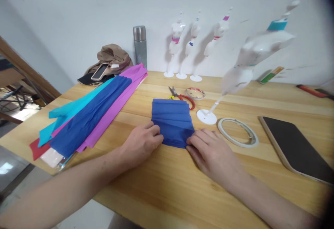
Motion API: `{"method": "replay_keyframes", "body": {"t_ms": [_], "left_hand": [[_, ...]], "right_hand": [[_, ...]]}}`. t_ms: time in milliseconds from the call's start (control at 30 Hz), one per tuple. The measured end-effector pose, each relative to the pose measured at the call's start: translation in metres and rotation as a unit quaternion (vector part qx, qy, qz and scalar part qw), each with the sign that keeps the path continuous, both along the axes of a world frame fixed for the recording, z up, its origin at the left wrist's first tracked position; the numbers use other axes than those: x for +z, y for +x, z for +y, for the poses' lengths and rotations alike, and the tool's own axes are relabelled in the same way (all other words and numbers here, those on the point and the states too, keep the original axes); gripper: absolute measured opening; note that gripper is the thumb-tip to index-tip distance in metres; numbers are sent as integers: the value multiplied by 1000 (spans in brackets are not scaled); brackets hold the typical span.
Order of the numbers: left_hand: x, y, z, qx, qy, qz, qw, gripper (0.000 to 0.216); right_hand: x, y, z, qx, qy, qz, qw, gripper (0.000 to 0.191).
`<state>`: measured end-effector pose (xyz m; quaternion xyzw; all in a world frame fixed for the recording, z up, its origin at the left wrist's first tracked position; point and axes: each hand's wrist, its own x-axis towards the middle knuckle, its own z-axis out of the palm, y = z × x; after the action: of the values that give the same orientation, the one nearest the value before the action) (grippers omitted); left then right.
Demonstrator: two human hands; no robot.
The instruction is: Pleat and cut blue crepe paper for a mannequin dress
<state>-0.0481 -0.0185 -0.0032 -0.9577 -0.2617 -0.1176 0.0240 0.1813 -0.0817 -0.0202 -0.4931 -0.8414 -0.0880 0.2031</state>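
A blue sheet of crepe paper or thin cloth (172,114) lies on the wooden table with several crosswise folds, bunched closest together at its near edge. My left hand (143,140) is closed on its near left corner, fingers curled. At the near right corner my right hand (208,149) pinches the same sheet between thumb and fingers. Just beyond the sheet are scissors (191,101) with red handles, partly covered by its far edge. A roll of white tape (238,132) rests to the right of my right hand.
Several coloured sheets (91,114) are piled on the left. White mannequin torsos (177,31) on stands line the wall, with a larger mannequin (245,62) nearer. Also here are a tablet or large phone (294,145), a flask (140,46), a brown bag or cloth (114,57) and a smaller tape roll (195,92).
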Motion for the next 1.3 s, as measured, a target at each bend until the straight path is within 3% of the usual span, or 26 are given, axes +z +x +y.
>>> {"method": "replay_keyframes", "body": {"t_ms": [333,567,733,1000,1300], "left_hand": [[-1,5,-5,-16,17,23,999,20],[-4,13,-3,-22,13,21,999,22],[-8,13,-1,-44,-5,-19,999,26],[-14,19,-1,-60,8,-79,995,22],[-16,25,0,-101,0,-49,994,24]], "right_hand": [[2,-3,-3,9,28,-14,999,23],[-3,0,0,6,-24,60,998,12],[-6,1,0,18,-51,94,994,14],[-4,0,-1,33,-59,95,993,16],[-4,-4,-1,81,-40,115,989,16]]}}
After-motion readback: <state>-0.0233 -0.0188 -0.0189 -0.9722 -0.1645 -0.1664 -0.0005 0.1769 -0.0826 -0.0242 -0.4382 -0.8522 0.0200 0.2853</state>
